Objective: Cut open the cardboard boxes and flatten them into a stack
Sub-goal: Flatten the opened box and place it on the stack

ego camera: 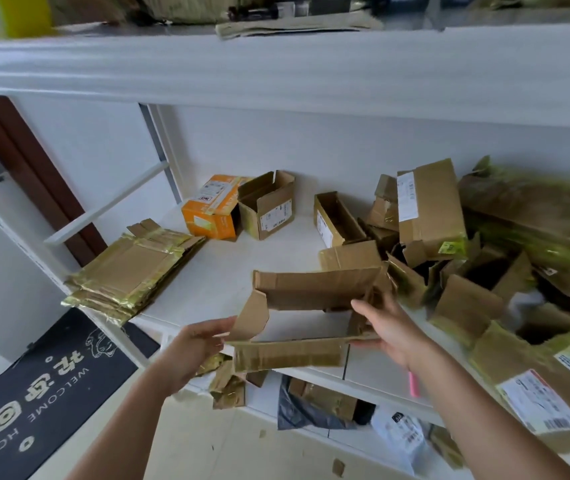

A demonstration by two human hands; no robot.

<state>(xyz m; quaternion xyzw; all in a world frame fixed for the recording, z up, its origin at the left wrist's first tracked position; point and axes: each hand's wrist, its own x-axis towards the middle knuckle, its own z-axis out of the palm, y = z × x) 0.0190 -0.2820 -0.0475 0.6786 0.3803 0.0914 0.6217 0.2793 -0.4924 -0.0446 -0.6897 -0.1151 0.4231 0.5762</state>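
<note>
The cardboard box (pixel 311 306), already cut open with its flaps loose, hangs above the front edge of the white shelf (pixel 228 271), at about six o'clock in the view. Its long axis runs from nine to three o'clock, spanning the gap between the two hands. The left hand (pixel 193 344) pinches the flap at the box's nine o'clock end; the right hand (pixel 387 327) grips the wall at the three o'clock end. The hands are well apart and about equally near it. To collapse the box, I judge the walls must fold across that long axis. The flattened stack (pixel 134 271) lies on the shelf at ten o'clock from the box, nearer the left hand. Uncut boxes (pixel 484 258) pile up at two o'clock.
</note>
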